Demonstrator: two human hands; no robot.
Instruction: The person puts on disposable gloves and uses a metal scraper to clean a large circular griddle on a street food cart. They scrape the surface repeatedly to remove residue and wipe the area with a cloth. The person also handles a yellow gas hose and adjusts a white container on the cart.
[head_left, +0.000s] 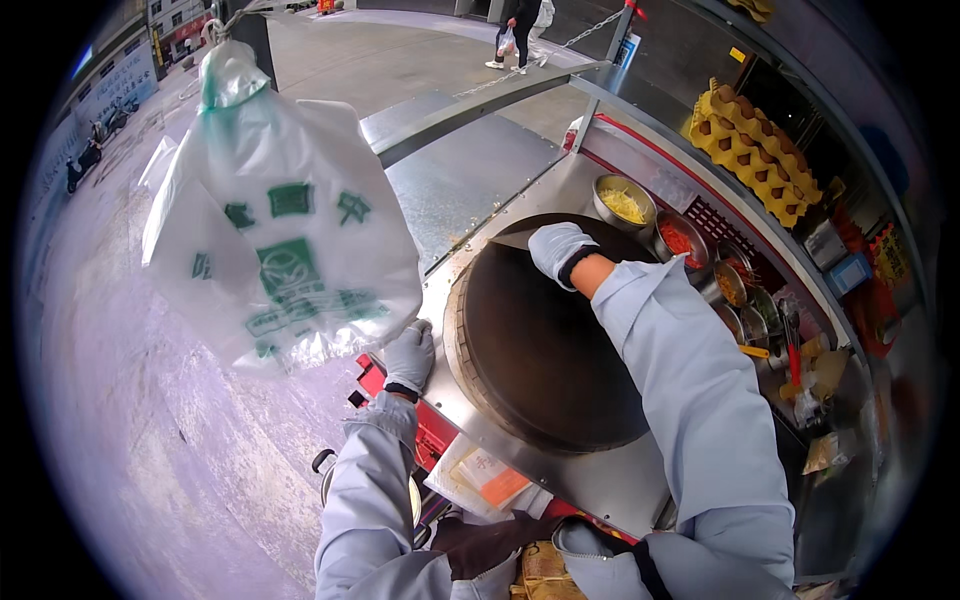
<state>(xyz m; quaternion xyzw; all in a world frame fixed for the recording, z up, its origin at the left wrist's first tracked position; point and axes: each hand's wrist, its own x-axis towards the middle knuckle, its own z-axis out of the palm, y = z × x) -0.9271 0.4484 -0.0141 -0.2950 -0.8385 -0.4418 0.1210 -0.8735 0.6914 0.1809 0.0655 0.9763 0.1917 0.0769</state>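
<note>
A large round dark griddle plate (555, 345) is set in a stainless steel counter (600, 487). My right hand (559, 251), in a light glove, is closed over the far part of the griddle, gripping a scraper blade (514, 240) whose thin edge shows to the left of the fingers; its grip is hidden. My left hand (410, 356), also gloved, rests at the counter's left edge, just below the hem of a hanging white plastic bag (300, 225) with green print. Whether its fingers hold anything cannot be told.
Metal bowls of shredded yellow food (622, 204) and shredded red food (679, 236) line the griddle's right side. Stacked yellow egg trays (750, 150) stand beyond. A red-handled utensil (793, 364) lies farther right. Paper bags (487, 472) sit below the counter's front edge. People walk in the background.
</note>
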